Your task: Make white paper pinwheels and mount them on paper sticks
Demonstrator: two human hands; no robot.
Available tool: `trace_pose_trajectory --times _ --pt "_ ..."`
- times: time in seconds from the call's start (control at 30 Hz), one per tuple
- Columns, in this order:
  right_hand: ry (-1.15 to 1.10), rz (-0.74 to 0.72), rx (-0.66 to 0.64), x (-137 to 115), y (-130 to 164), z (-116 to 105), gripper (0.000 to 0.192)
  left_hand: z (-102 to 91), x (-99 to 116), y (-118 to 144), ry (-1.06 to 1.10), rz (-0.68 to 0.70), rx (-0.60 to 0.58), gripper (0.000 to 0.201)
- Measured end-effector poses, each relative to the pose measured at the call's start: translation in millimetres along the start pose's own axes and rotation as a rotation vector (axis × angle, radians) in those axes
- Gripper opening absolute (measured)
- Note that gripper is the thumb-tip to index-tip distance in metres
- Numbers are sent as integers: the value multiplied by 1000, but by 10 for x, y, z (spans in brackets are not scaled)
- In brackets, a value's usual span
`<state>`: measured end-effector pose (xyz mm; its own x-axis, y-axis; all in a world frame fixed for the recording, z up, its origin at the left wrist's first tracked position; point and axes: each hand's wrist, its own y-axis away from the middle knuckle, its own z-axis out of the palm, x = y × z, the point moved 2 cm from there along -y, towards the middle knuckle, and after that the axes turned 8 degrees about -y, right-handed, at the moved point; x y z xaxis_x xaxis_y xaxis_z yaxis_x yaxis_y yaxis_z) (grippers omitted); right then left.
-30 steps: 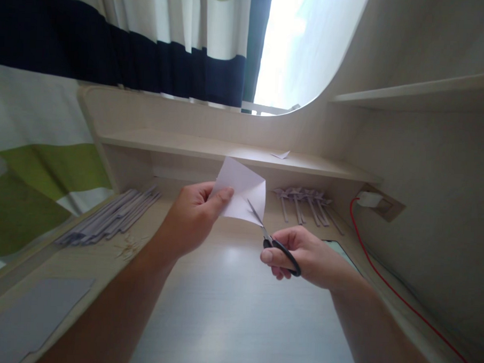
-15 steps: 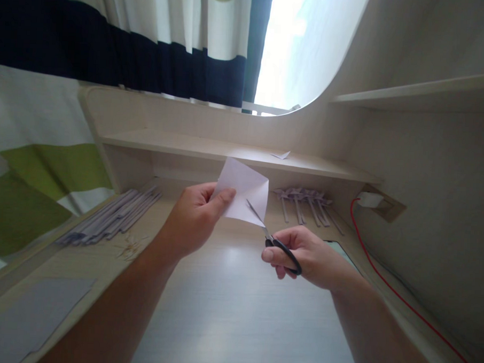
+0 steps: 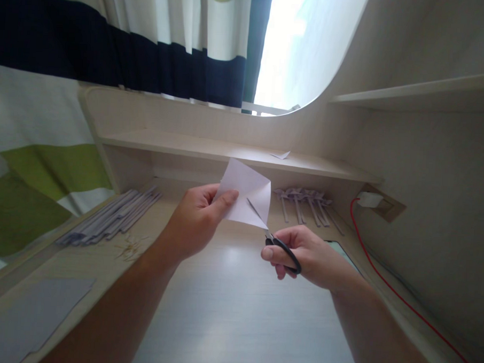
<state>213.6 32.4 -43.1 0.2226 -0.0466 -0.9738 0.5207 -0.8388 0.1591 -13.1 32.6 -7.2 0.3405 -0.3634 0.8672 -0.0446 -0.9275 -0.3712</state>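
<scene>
White paper (image 3: 247, 195) is pinched in my left hand (image 3: 196, 219), my right hand (image 3: 299, 253) closed on the scissors (image 3: 279, 246), blades partway into its corner, cut unfinished.

Pale wooden desk (image 3: 228, 309) with paper strips (image 3: 110, 218), grey sheet (image 3: 27, 322), paper pinwheels (image 3: 305, 203).
</scene>
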Motion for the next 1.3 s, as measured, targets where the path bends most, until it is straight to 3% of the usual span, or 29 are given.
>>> trace_pose_trajectory --times 1.13,1.3 --pt "-28 31 -2 -13 4 4 45 0 -13 6 21 19 13 43" --pt "201 59 -86 34 29 -202 42 -155 -98 -50 -65 21 95 44"
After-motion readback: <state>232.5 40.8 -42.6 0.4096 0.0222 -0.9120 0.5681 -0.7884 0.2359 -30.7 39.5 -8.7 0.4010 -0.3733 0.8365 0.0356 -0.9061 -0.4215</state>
